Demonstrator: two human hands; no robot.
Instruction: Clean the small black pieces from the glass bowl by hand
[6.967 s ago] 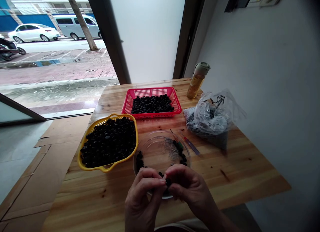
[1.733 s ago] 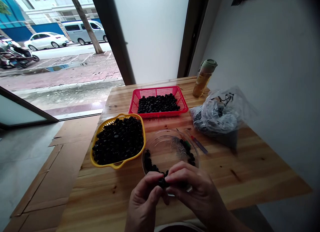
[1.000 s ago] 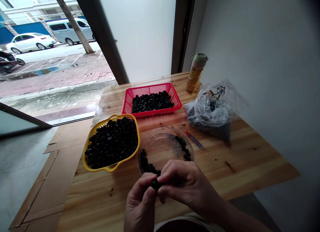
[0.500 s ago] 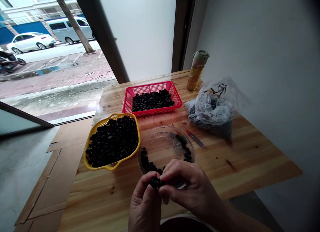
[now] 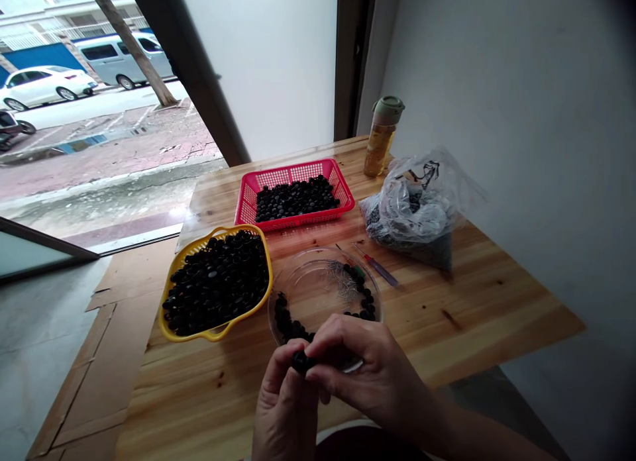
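Left hand (image 5: 287, 391): thumb and fingers gripping a small, round, glossy black piece (image 5: 301, 362); right hand (image 5: 370, 358) pinching its three o'clock edge. You're holding it by the seven o'clock rim of the clear, round plastic dish (image 5: 309, 301); seven seconds ago you were holding a black piece nearer six. The yellow plastic basket (image 5: 252, 308) of black pieces is sitting at your ten o'clock.

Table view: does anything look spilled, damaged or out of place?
Nothing stands out: no spill or damage shows. The black parts lie inside the yellow basket and the red basket, thin metal pieces lie in the clear dish, and the screwdriver lies beside it. The left hand and right hand hold a small black piece.
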